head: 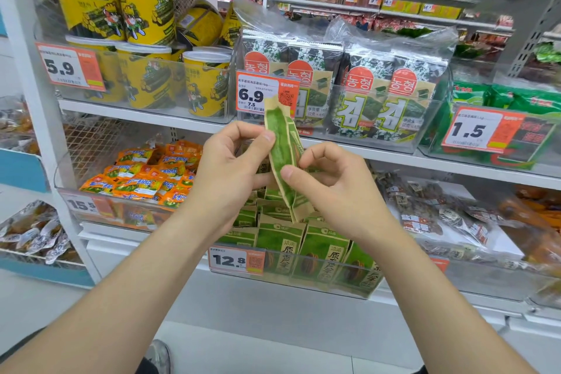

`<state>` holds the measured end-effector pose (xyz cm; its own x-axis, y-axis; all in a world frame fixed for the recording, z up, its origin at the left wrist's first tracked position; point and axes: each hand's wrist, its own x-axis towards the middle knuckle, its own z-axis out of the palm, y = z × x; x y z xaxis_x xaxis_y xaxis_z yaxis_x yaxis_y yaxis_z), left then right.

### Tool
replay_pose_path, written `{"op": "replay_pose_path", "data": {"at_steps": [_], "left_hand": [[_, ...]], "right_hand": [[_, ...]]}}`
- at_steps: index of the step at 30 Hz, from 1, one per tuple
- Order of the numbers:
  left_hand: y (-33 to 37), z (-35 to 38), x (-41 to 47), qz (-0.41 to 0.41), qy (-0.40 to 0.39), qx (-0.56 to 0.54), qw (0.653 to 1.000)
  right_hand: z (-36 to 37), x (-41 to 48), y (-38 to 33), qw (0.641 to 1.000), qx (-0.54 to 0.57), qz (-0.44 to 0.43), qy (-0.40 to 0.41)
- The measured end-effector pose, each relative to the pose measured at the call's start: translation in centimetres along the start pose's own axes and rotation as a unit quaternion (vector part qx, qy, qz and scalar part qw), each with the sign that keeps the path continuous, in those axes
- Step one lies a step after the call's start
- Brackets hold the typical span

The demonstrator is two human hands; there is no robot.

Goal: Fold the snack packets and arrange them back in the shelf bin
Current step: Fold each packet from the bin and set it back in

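**Packet upright, bin directly below**

Green-and-kraft paper snack packet (pixel 280 155): long axis near vertical, top leaning left, edge-on to the camera. Left hand (pixel 230 164) pinches the upper half. Right hand (pixel 334 191) pinches mid-length from the opposite side. Clear plastic shelf bin (pixel 321 259) of matching packets lies straight below, so the return looks like a plain lowering.

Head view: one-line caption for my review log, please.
Left hand and right hand pinch a green snack packet above the clear bin of matching packets.
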<state>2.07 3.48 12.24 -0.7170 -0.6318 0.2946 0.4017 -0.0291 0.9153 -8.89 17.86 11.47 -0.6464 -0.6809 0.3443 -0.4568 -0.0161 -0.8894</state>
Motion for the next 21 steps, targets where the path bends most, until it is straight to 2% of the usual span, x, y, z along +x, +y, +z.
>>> {"op": "replay_pose_path", "data": {"at_steps": [3, 6, 12, 21], "left_hand": [[0.3, -0.2, -0.2, 0.007, -0.054, 0.061, 0.997], [0.3, -0.7, -0.3, -0.020, -0.130, 0.092, 0.987], [0.4, -1.8, 0.1, -0.060, -0.228, 0.009, 0.972], [0.5, -2.2, 0.1, -0.066, -0.279, -0.007, 0.958]], "right_hand": [[0.2, 0.0, -0.2, 0.999, 0.043, -0.011, 0.014], [0.7, -0.1, -0.3, 0.997, 0.073, -0.007, 0.037], [0.4, -0.2, -0.3, 0.990, 0.130, 0.031, 0.036], [0.4, -0.7, -1.0, 0.986, 0.152, 0.063, 0.037]]}}
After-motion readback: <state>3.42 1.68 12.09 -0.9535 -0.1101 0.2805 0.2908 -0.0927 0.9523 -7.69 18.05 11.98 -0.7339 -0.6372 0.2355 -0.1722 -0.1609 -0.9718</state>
